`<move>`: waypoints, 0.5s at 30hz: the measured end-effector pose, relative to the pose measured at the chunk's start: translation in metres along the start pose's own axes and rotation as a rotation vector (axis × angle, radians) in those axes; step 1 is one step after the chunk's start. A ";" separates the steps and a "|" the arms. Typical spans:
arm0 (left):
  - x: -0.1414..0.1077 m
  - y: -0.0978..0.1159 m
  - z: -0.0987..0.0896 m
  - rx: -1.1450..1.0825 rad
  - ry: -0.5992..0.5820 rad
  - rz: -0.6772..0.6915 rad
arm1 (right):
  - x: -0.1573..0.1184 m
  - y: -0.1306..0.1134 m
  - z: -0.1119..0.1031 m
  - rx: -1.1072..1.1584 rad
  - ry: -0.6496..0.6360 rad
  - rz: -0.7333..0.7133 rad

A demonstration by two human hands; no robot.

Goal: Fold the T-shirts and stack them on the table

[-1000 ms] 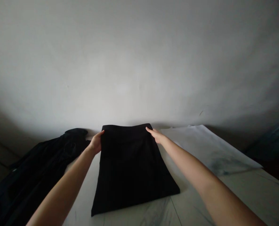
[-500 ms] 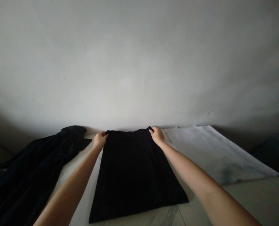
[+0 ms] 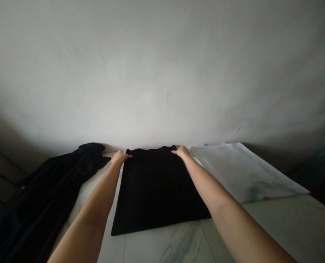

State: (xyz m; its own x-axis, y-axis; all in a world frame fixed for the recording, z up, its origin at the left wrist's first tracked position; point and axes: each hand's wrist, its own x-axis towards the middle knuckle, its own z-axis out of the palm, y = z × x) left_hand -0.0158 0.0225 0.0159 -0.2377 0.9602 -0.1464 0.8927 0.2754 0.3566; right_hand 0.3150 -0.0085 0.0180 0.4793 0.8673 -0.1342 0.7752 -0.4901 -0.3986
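Observation:
A black garment [image 3: 159, 190], flat and wider toward me, is spread over the pale marbled surface. Its exact kind does not show. At its far left corner, my left hand [image 3: 121, 156] has its thumb on top of the cloth, the other fingers mostly hidden. Mirroring that, my right hand [image 3: 182, 151] pinches the far right corner, thumb over the fabric. The far edge between them is slightly wavy, close to the wall.
A dark, crumpled garment [image 3: 60, 182] lies along the left side. To the right a white cloth [image 3: 233, 168] with a grey-green patch is laid out flat. Behind everything rises a pale wall [image 3: 162, 73]. Marbled tiles [image 3: 162, 244] show at the front.
The black garment's near edge has shifted away from me, and the garment now looks flatter on the surface. Both thumbs have extended over its far corners. The camera view has moved slightly.

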 end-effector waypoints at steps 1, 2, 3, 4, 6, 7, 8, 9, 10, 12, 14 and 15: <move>0.002 0.000 -0.001 -0.009 -0.010 -0.007 | 0.002 0.002 0.000 -0.004 -0.014 -0.020; 0.002 0.000 -0.002 -0.020 -0.011 -0.010 | 0.002 0.004 0.000 -0.009 -0.022 -0.051; 0.001 0.000 -0.003 -0.032 -0.008 -0.002 | 0.002 0.006 0.001 -0.015 -0.022 -0.088; -0.002 0.000 -0.003 -0.044 0.005 0.025 | 0.001 0.009 0.002 -0.019 -0.013 -0.126; -0.014 -0.001 -0.002 -0.055 0.039 0.053 | -0.006 0.013 0.005 -0.023 0.030 -0.173; -0.022 -0.001 0.000 -0.050 0.082 0.057 | -0.012 0.014 0.007 -0.024 0.069 -0.172; -0.031 0.000 0.003 -0.031 0.150 0.069 | -0.019 0.014 0.009 -0.028 0.131 -0.164; -0.042 0.003 0.008 0.000 0.236 0.093 | -0.028 0.012 0.012 -0.036 0.207 -0.166; -0.053 0.007 0.013 0.039 0.328 0.137 | -0.038 0.009 0.016 -0.047 0.280 -0.193; -0.077 0.021 0.028 0.113 0.458 0.292 | -0.062 -0.003 0.027 -0.072 0.357 -0.343; -0.098 0.036 0.044 0.148 0.423 0.473 | -0.084 -0.017 0.042 -0.094 0.280 -0.557; -0.107 0.042 0.052 0.157 0.361 0.544 | -0.093 -0.023 0.049 -0.107 0.204 -0.640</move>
State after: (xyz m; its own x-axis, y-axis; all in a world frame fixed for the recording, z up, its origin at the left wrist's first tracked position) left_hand 0.0670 -0.0707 -0.0010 0.1734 0.9230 0.3435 0.9600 -0.2363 0.1503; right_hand 0.2324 -0.0733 -0.0044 -0.0276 0.9607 0.2762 0.9633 0.0993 -0.2493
